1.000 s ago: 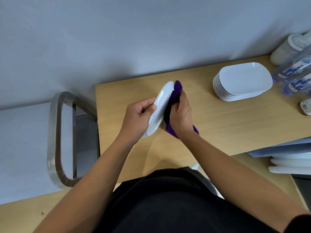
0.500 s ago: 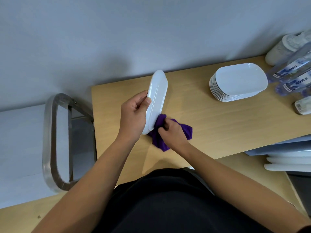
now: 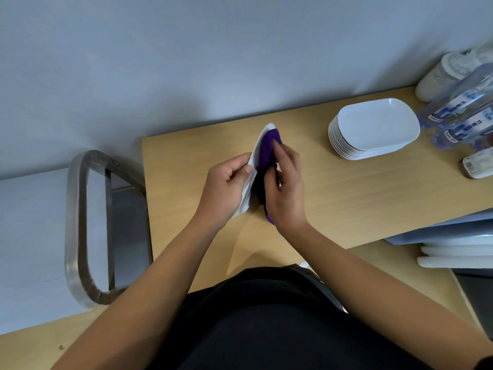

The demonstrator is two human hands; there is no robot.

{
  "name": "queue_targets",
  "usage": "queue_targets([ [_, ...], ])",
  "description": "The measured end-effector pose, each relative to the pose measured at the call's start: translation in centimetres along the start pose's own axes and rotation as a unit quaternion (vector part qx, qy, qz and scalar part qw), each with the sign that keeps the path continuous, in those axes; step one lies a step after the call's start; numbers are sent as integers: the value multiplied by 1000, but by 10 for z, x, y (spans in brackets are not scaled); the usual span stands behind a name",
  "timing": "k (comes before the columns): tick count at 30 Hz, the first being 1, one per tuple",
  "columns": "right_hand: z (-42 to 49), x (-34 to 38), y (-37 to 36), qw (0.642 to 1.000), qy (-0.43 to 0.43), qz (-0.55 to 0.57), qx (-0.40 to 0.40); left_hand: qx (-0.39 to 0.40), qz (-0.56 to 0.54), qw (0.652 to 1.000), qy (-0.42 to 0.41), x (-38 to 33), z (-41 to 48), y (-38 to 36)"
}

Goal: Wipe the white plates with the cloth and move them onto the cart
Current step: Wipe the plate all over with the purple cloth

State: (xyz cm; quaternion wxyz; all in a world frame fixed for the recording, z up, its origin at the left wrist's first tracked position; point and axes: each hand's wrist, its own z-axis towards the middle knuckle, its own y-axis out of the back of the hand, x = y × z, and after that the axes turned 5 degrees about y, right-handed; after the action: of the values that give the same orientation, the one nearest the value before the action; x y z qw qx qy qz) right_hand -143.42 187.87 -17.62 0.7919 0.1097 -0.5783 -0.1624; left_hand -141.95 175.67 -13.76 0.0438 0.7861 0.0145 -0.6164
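Wiping of a white oval plate (image 3: 255, 156), held on edge above the wooden table (image 3: 346, 201).
Left hand (image 3: 226, 188) gripped its rim; right hand (image 3: 286, 193) clutched a bunched purple cloth (image 3: 268, 150) against its face. A stack of white plates (image 3: 373, 129) sat at two o'clock; the next move was likely a carry to the steel-railed cart (image 3: 77, 222) at nine.

Your right hand (image 3: 286, 188) has slid the purple cloth (image 3: 268, 149) up from the bottom of the plate (image 3: 255, 154) to near its top edge. The cloth now covers most of the plate's face. Your left hand (image 3: 226, 188) has tipped the plate over a bit, so less white shows.
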Motion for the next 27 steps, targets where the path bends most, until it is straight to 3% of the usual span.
queue_targets([
  [6, -51, -22, -3, 982, 141, -28, 124, -54, -75, 996, 21, 1, 7, 8],
  [8, -62, -31, -4, 967, 170, -46, 183, -58, -55, 997, 14, -1, 7, 8],
  [11, -65, -41, -4, 960, 171, -91, 201, -63, -14, 998, 11, -3, 6, 4],
  [19, -51, -54, 7, 967, 121, -130, 185, -67, 20, 998, -5, -14, 9, 5],
  [24, -13, -36, 23, 973, -66, -62, 211, -55, 181, 975, -117, -4, 5, -7],
  [27, 22, -25, 42, 986, -101, -35, 124, -42, 294, 934, -197, 10, 6, -16],
])
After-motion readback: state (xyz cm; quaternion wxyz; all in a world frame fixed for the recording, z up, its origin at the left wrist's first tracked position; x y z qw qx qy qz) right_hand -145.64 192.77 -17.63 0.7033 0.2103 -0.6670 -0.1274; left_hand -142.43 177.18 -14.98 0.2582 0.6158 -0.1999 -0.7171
